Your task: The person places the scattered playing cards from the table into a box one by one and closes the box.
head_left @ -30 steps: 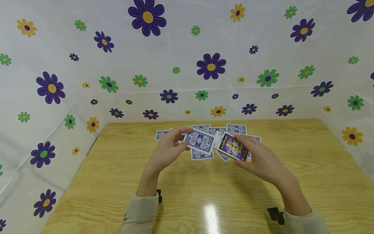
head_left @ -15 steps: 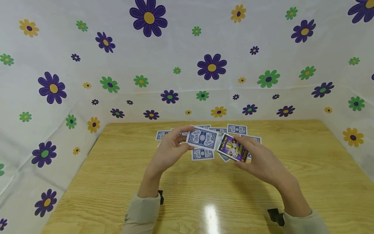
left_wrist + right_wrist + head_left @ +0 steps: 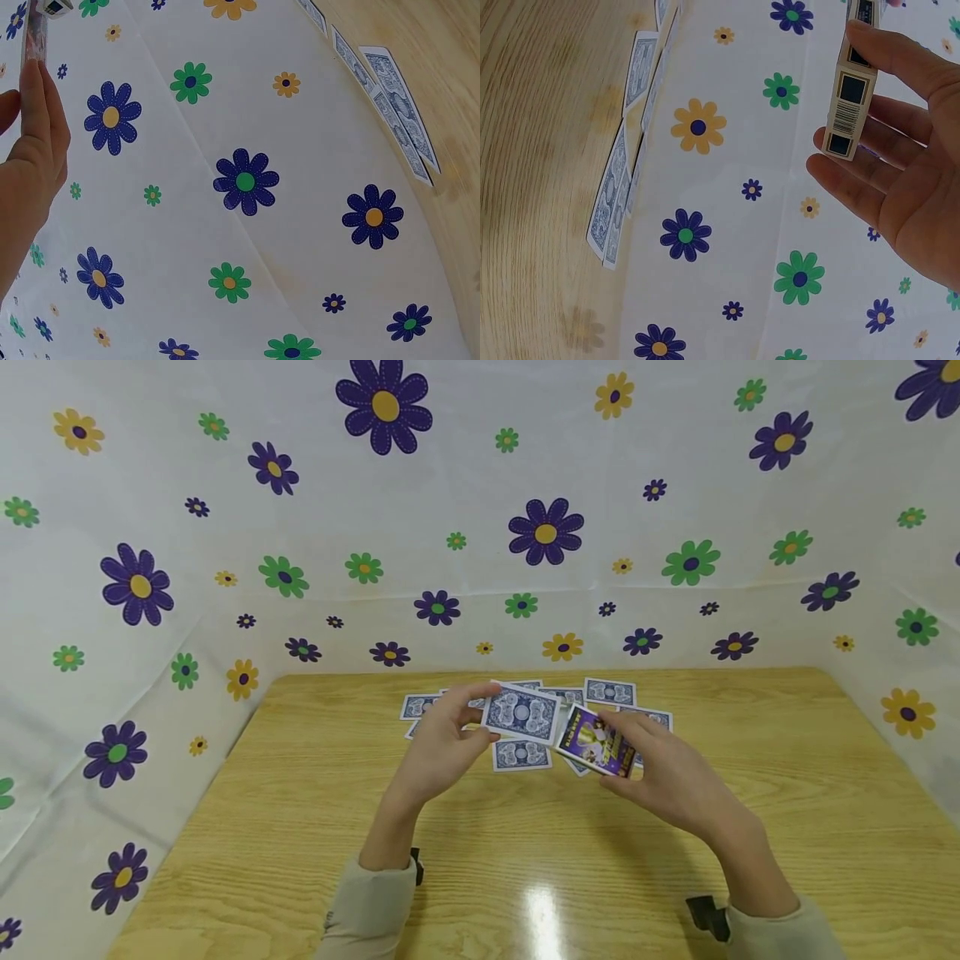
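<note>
In the head view my left hand (image 3: 435, 756) pinches a blue-and-white patterned card (image 3: 521, 712) between thumb and fingers, its back facing up. My right hand (image 3: 675, 772) grips a purple card box (image 3: 597, 742) by its right end. The card's right edge is at the box's left end; whether part of it is inside, I cannot tell. In the right wrist view fingers and thumb hold the box (image 3: 847, 112), its barcode side showing. The left wrist view shows my left hand (image 3: 34, 150) at the left edge, with the held card seen nearly edge-on.
Several more cards with the same back lie on the wooden table (image 3: 480, 860) behind and below the hands, among them one at the back right (image 3: 610, 692) and one nearer (image 3: 522, 755). A flowered white cloth (image 3: 450, 468) rises behind and at both sides.
My left hand and the card have shifted slightly right, and the card is turned a little flatter, now covering much of the box's pale left end. The right hand has hardly moved.
</note>
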### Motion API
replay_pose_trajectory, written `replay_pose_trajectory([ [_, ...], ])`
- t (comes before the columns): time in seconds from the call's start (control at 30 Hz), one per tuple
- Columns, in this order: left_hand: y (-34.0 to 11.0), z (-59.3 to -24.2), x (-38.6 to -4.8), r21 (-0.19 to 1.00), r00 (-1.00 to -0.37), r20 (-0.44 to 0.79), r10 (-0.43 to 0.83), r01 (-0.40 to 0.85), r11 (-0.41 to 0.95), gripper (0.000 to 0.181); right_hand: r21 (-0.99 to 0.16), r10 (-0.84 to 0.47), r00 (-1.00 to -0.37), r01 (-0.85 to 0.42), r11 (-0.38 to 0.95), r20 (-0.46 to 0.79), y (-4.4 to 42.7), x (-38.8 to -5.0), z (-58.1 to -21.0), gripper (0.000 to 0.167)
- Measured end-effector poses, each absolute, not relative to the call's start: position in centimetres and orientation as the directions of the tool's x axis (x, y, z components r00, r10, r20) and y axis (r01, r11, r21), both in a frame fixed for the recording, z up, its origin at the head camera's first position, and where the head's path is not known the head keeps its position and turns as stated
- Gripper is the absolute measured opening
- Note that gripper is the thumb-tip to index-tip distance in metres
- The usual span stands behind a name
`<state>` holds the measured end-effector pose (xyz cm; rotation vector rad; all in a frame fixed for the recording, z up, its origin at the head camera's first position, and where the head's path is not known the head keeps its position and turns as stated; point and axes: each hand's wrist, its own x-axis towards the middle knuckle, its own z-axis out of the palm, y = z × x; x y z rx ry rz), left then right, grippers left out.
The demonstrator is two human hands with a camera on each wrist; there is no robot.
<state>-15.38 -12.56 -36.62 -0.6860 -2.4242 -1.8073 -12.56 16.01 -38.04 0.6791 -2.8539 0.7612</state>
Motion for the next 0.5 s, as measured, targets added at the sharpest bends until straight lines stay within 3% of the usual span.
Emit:
replay_pose_trajectory([
  [0.5,-12.56,-36.71,-15.30,0.880,-0.884,0.295,0.362,0.399,0.257,0.050,-0.452,-0.397,-0.889,-0.458,0.766,0.228,16.00,-12.52,-38.15,0.078],
])
